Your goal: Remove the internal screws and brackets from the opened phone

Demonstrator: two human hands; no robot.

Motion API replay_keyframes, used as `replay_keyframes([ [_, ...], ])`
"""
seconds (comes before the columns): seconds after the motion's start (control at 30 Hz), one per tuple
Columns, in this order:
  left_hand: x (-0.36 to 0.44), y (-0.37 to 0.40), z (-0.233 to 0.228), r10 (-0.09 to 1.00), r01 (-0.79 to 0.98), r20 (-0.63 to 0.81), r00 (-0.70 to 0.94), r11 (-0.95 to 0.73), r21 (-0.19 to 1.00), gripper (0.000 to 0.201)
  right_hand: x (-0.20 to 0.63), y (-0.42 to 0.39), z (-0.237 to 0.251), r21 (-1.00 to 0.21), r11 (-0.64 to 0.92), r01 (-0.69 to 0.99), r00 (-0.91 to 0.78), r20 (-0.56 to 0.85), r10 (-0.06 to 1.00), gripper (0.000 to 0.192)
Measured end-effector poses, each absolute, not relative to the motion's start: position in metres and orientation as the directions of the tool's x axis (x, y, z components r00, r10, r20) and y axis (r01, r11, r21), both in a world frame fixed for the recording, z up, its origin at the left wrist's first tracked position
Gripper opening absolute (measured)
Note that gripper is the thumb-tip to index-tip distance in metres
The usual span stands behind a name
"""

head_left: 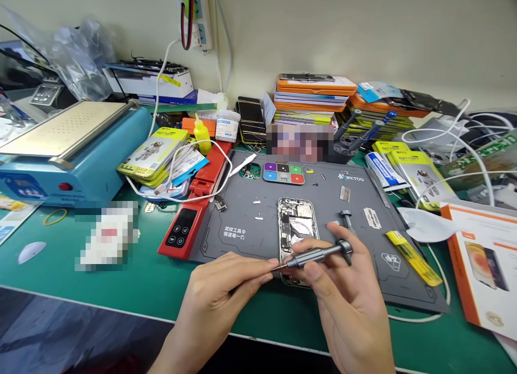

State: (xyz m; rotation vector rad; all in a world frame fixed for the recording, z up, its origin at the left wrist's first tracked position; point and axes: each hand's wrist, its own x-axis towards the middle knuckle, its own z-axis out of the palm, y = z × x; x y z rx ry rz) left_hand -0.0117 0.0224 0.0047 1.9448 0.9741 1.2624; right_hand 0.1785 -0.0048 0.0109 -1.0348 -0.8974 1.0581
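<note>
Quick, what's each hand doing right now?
Left hand: fingers pinched at the screwdriver tip.
Right hand: closed around the screwdriver, above the opened phone.

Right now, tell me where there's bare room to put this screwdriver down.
Bare grey mat lies left of the opened phone, toward the red device. Green table in front is free too. The right side is crowded with boxes and cables.

Phone's (297, 223) lower end behind fingers (311, 266)

A phone repair workshop was seen in its cluttered bench: a grey work mat (258, 223) under an opened phone (297, 226), a blue screen separator machine (68, 147) and stacked boxed batteries (155, 153).
</note>
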Motion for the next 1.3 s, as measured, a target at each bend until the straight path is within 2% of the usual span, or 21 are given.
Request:
replay_keyframes([
  [0.13,-0.011,0.022,0.004,0.836,0.245,0.481,0.265,-0.541,0.805,0.018,0.178,-0.006,0.011,-0.965,0.141,-0.220,0.253,0.084,0.964,0.045],
  [0.4,-0.011,0.023,0.005,0.825,0.278,0.499,0.266,-0.561,0.779,0.020,0.182,-0.009,0.007,-0.972,0.045,-0.231,0.256,-0.016,0.967,0.056],
  [0.8,-0.010,0.021,-0.001,0.799,0.318,0.510,0.318,-0.597,0.736,0.013,0.179,-0.011,0.009,-0.969,-0.005,-0.246,0.247,-0.068,0.967,0.059],
  [0.9,-0.010,0.019,-0.001,0.776,0.327,0.496,0.389,-0.620,0.713,0.026,0.181,-0.010,0.014,-0.959,0.006,-0.282,0.229,-0.062,0.971,0.057],
  [0.97,-0.010,0.019,-0.001,0.785,0.370,0.459,0.417,-0.607,0.703,0.035,0.184,-0.009,0.017,-0.969,0.083,-0.234,0.290,0.012,0.957,0.056],
  [1.0,-0.010,0.018,-0.001,0.800,0.408,0.436,0.412,-0.590,0.697,0.036,0.186,-0.009,0.018,-0.975,0.152,-0.159,0.362,0.085,0.928,0.056],
  [1.1,-0.008,0.018,-0.002,0.830,0.504,0.392,0.397,-0.554,0.662,0.027,0.192,-0.007,0.015,-0.894,0.374,0.247,0.530,0.447,0.721,0.064],
  [1.17,-0.006,0.019,-0.002,0.814,0.524,0.393,0.427,-0.577,0.626,0.027,0.194,-0.006,0.010,-0.747,0.447,0.491,0.446,0.657,0.608,0.072],
  [1.2,-0.005,0.020,-0.002,0.800,0.526,0.399,0.448,-0.597,0.606,0.027,0.194,-0.006,0.006,-0.680,0.462,0.569,0.370,0.714,0.594,0.074],
  [1.3,-0.004,0.022,-0.001,0.762,0.522,0.410,0.501,-0.644,0.559,0.031,0.194,-0.005,-0.002,-0.554,0.483,0.678,0.178,0.762,0.623,0.069],
])
